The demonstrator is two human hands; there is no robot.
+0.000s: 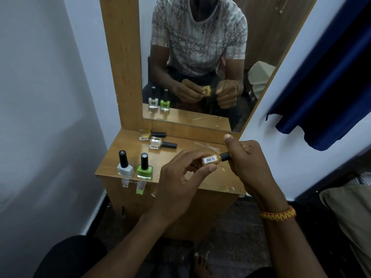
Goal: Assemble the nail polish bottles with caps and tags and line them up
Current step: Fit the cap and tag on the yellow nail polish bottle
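Two hands meet above the desk (112,157), sharing a gold nail polish bottle (211,159) held sideways, barcode sticker up. The left hand (180,183) pinches the glass body between thumb and fingers; the right hand (247,163), with a woven orange band (279,214) at the wrist, is closed round its black cap (225,156). At the desk's front edge a white bottle (124,164) and a green bottle (144,167) stand upright side by side, capped. Farther back, a clear bottle (158,144) and a yellow bottle (148,134) lie on their sides near the mirror (200,57).
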